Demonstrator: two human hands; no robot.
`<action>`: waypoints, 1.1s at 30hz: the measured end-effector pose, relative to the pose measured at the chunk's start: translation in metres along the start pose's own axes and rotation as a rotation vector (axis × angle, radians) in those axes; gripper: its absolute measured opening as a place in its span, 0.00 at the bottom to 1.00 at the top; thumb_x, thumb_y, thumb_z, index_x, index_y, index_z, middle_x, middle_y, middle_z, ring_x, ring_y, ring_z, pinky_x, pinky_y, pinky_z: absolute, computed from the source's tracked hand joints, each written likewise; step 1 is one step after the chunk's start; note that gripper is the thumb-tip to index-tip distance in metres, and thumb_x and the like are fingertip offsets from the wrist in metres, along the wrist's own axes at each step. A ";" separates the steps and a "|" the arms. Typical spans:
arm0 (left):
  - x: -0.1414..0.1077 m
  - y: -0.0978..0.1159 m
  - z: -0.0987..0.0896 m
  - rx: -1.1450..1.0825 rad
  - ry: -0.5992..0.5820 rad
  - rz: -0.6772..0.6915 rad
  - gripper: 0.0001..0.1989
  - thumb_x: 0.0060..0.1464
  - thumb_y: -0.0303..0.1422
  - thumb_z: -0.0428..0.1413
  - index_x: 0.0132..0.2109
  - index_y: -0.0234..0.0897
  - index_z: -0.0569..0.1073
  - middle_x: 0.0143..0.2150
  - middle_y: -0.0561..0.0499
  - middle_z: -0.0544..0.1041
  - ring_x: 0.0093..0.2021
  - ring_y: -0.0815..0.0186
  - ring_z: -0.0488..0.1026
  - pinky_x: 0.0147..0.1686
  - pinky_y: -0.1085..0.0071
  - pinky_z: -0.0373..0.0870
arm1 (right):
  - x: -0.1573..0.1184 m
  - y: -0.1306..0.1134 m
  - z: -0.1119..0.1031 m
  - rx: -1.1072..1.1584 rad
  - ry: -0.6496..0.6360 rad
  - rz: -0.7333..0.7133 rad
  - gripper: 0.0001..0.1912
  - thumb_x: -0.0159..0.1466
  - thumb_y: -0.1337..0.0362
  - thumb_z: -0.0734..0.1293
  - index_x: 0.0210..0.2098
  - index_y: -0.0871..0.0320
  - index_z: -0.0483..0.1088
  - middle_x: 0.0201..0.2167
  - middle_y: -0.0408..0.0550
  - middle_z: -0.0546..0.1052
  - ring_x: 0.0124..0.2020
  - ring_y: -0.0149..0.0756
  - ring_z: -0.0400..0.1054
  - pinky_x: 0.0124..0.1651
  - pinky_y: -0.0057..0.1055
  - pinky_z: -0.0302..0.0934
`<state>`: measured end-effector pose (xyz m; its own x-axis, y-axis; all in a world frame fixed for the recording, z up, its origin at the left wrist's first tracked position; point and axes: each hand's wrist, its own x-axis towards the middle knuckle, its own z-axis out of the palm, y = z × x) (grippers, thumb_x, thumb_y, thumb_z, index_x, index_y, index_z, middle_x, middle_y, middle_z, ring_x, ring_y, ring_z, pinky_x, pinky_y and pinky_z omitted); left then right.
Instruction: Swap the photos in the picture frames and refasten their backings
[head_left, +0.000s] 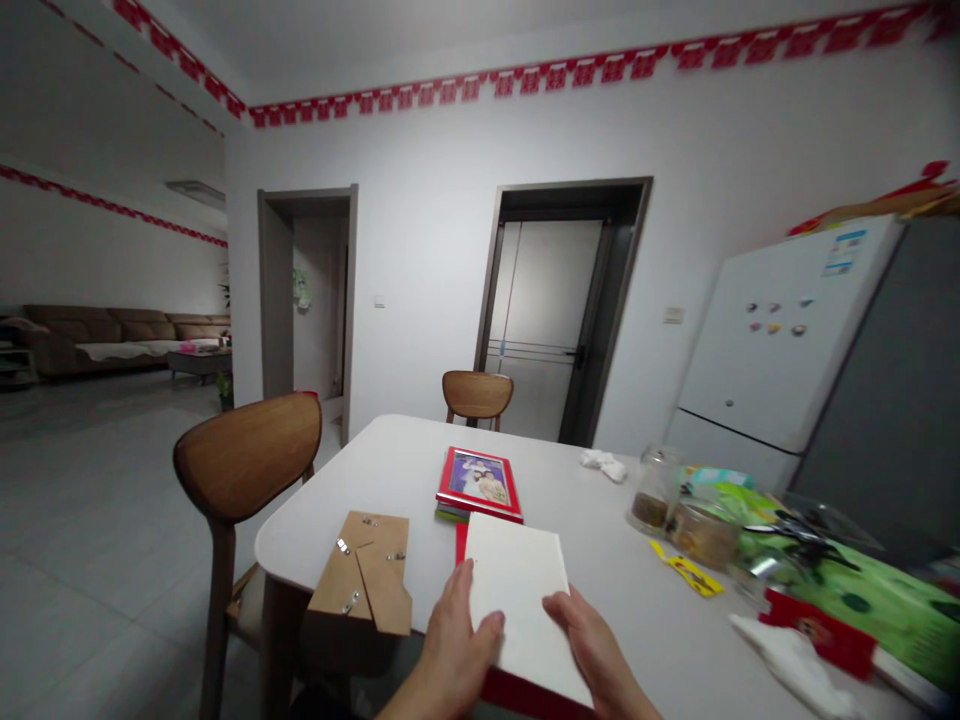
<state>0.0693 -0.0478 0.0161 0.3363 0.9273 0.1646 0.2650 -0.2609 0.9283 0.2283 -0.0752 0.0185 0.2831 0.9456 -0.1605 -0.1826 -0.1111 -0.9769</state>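
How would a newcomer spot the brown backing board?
Start at the white table. At its near-left edge, left of the left hand, lies the brown backing board. Metal clips and a diagonal strut distinguish it from the plain white panel.

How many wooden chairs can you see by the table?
2. The near chair stands at the left side of the white table; the far chair stands beyond its far edge. More could be hidden or out of view.

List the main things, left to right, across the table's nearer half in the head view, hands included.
Brown board, left hand, white board, right hand, yellow packet, red packet.
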 end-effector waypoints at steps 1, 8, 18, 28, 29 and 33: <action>-0.001 -0.002 0.002 0.028 -0.014 0.024 0.32 0.44 0.31 0.51 0.57 0.27 0.52 0.58 0.41 0.55 0.58 0.59 0.51 0.55 0.67 0.47 | 0.002 0.001 -0.001 -0.075 0.012 -0.026 0.28 0.49 0.63 0.53 0.49 0.63 0.56 0.31 0.50 0.76 0.29 0.40 0.70 0.28 0.30 0.62; -0.003 -0.022 0.006 0.198 -0.064 0.020 0.35 0.41 0.30 0.51 0.58 0.27 0.51 0.60 0.41 0.51 0.59 0.61 0.46 0.57 0.67 0.42 | 0.022 0.000 -0.027 -0.307 0.007 -0.008 0.28 0.45 0.66 0.52 0.45 0.64 0.60 0.29 0.51 0.76 0.28 0.39 0.70 0.24 0.28 0.60; -0.010 -0.046 0.011 0.424 -0.246 0.152 0.37 0.32 0.26 0.59 0.53 0.25 0.59 0.60 0.35 0.49 0.59 0.54 0.46 0.56 0.64 0.46 | 0.038 0.008 -0.021 -0.269 -0.025 -0.026 0.30 0.43 0.68 0.53 0.47 0.68 0.58 0.29 0.52 0.75 0.27 0.38 0.69 0.24 0.27 0.59; -0.007 -0.040 -0.008 0.344 -0.261 0.158 0.35 0.30 0.24 0.60 0.50 0.39 0.61 0.57 0.43 0.57 0.56 0.58 0.54 0.54 0.66 0.50 | 0.052 0.011 -0.014 -0.380 -0.057 -0.036 0.28 0.43 0.67 0.52 0.43 0.68 0.62 0.28 0.52 0.75 0.26 0.37 0.69 0.26 0.27 0.60; -0.007 -0.040 -0.010 0.348 -0.270 0.162 0.34 0.30 0.24 0.60 0.50 0.40 0.61 0.57 0.44 0.57 0.56 0.58 0.54 0.54 0.66 0.51 | 0.053 0.013 -0.013 -0.397 -0.062 -0.040 0.28 0.44 0.67 0.51 0.43 0.68 0.62 0.27 0.51 0.75 0.26 0.37 0.69 0.26 0.26 0.60; -0.005 -0.043 -0.015 0.371 -0.299 0.190 0.29 0.31 0.26 0.61 0.45 0.40 0.64 0.57 0.46 0.58 0.56 0.60 0.55 0.53 0.68 0.52 | 0.057 0.016 -0.012 -0.598 -0.049 -0.099 0.26 0.47 0.66 0.49 0.43 0.66 0.63 0.29 0.51 0.76 0.28 0.35 0.70 0.28 0.25 0.61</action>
<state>0.0430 -0.0367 -0.0201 0.6396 0.7506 0.1661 0.4585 -0.5458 0.7013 0.2523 -0.0270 -0.0078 0.2252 0.9716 -0.0723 0.4066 -0.1611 -0.8993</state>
